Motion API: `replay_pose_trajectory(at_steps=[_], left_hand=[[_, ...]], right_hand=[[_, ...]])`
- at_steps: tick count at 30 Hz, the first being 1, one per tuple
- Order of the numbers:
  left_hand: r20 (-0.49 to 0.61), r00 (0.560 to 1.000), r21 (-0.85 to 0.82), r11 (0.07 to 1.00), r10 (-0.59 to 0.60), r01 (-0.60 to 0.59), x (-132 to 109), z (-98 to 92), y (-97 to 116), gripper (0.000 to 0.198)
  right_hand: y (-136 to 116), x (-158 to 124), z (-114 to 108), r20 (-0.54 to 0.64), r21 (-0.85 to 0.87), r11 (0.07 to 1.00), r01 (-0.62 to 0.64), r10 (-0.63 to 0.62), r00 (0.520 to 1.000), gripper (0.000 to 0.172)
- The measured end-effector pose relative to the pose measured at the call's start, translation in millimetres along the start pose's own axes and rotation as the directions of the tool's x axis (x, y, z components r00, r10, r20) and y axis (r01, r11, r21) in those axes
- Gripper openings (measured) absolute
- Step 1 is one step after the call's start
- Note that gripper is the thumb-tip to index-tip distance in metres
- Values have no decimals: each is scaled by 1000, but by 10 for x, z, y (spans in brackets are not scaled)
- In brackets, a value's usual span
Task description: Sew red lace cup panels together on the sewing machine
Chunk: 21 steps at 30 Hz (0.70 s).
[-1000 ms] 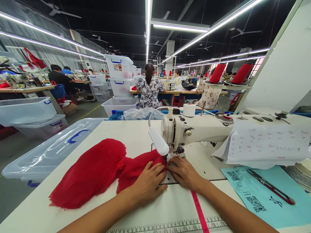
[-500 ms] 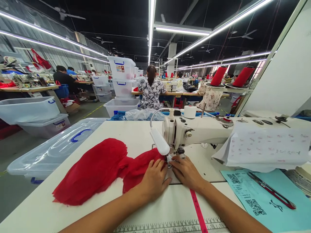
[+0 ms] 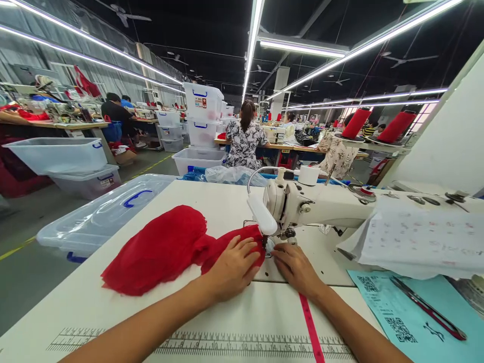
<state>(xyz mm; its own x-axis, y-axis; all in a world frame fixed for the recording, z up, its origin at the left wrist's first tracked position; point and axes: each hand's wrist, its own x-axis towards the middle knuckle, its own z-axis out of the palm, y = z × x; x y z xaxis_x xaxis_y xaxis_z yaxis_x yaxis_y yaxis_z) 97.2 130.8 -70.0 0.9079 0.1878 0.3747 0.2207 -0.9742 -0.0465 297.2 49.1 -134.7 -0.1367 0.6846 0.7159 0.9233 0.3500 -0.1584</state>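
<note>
A gathered red cloth piece (image 3: 159,252) lies on the white table left of the sewing machine (image 3: 302,201). Its narrower right part runs to the needle and presser foot (image 3: 268,248). My left hand (image 3: 232,267) rests on that right part, fingers spread flat over the cloth close to the needle. On the other side of the foot, my right hand (image 3: 297,267) lies low on the machine bed. Its fingers are stretched toward the foot, and I see nothing held in them. A white lamp head (image 3: 262,214) hides part of the needle area.
A printed ruler (image 3: 227,345) and a pink strip (image 3: 312,327) cross the table's near side. Thread snips (image 3: 429,307) lie on blue paper (image 3: 416,327) at right. Clear lidded boxes (image 3: 109,217) stand at left. A person (image 3: 246,136) sits ahead.
The camera view has shifted, so most things appear farther right. My left hand has drawn slightly back from the foot, its fingers still on the red cloth. The right hand stays beside the foot.
</note>
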Motion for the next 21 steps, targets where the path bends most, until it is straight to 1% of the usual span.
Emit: replay_pose_trajectory(at_steps=[2,3,5,7,9,12,15,17,21], left_hand=[[-92,994,11,998,62,-61,-129,-126,-102,27],[-113,990,22,996,89,-87,-191,-176,-143,27],[-105,985,42,991,134,-130,-297,-237,-193,26],[-72,985,51,987,155,-152,-370,-244,-199,25],[-21,990,56,988,142,-141,-406,-213,-180,25],[97,992,53,994,86,-91,-406,-152,-132,28],[203,979,14,1000,17,-20,-375,-116,-56,31],[230,973,-33,999,-10,18,-348,-107,15,30],[260,966,-162,985,-16,60,-270,-110,161,26]], right_hand=[[-4,0,5,-5,3,1000,-11,11,1000,24],[-8,3,10,-9,1,1000,-14,14,1000,24],[-22,14,23,-19,-2,1000,-10,10,1000,24],[-46,31,33,-14,1,1000,2,-2,1000,24],[-78,51,36,14,2,1000,17,-17,1000,24],[-124,78,30,51,-28,998,47,-46,998,25],[-144,89,27,67,-70,994,79,-75,995,27],[-141,88,26,80,-85,992,92,-85,993,27],[-120,79,11,76,-59,995,82,-77,994,25]])
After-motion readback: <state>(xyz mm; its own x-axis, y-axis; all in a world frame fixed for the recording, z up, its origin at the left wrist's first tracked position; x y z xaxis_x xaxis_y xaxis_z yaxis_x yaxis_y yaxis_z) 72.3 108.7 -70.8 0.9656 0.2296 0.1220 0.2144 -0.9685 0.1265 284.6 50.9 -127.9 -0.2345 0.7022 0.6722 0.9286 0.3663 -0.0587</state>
